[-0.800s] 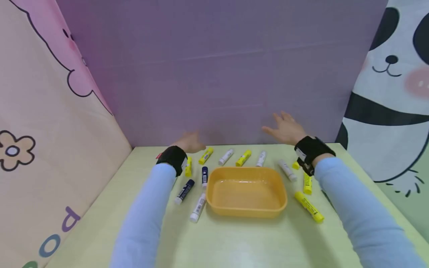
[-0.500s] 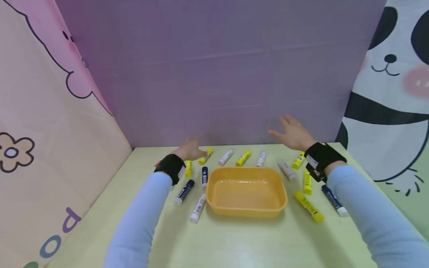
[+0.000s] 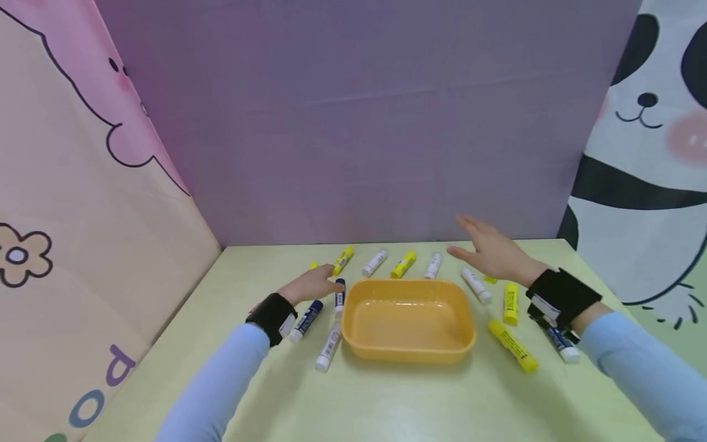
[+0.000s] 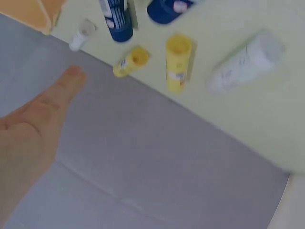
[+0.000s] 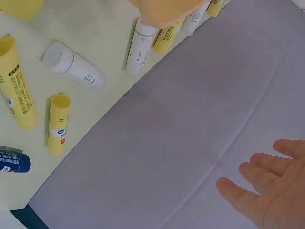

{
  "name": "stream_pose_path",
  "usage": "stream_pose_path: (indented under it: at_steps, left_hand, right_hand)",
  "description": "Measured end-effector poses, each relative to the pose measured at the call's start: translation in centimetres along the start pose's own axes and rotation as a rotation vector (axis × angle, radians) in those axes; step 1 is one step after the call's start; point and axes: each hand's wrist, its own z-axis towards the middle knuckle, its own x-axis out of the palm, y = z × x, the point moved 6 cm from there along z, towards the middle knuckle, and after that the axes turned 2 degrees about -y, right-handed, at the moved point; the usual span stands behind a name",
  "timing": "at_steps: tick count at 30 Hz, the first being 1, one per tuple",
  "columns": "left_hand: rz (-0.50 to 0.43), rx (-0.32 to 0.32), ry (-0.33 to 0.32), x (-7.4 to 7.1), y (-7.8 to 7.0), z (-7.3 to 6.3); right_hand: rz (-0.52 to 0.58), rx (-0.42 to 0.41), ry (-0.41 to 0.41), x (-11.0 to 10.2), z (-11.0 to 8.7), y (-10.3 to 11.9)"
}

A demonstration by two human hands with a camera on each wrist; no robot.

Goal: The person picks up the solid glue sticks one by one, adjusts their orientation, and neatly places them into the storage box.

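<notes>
My left hand point(image 3: 308, 286) hovers with straight fingers just left of the orange tray point(image 3: 409, 355), its fingertips near a navy glue stick point(image 3: 340, 293). The left wrist view shows that hand point(image 4: 35, 124) holding nothing. Over the tray's far right side my right hand point(image 3: 499, 255) is raised, fingers extended and thumb apart. A white glue stick point(image 3: 476, 286) lies below it. Beneath the right wrist a second navy glue stick point(image 3: 562, 345) is partly hidden by the wristband. In the right wrist view the right hand point(image 5: 274, 183) has nothing in it.
Yellow glue sticks point(image 3: 512, 347) and white ones point(image 3: 328, 348) lie scattered around the tray, several along its far side. Another navy one point(image 3: 306, 320) is at the left. A purple cloth backdrop point(image 3: 353, 123) rises behind the table point(image 3: 397, 405), with printed cloths at both sides.
Both hands have come down and back toward the person. The right hand has also shifted to the right. The glue sticks and tray stay where they were.
</notes>
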Motion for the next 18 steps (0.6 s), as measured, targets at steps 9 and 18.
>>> stream_pose_path:
  at_steps: [9,18]
  left_hand:
    - [-0.364,0.007,-0.02,3.4,2.2,-0.8]
    - [-0.483,-0.056,0.082,5.8,2.7,-1.3]
  right_hand:
    - [-0.024,0.042,0.056,1.4,-1.3,0.0]
    - [-0.011,0.03,0.098,2.5,-2.6,-0.3]
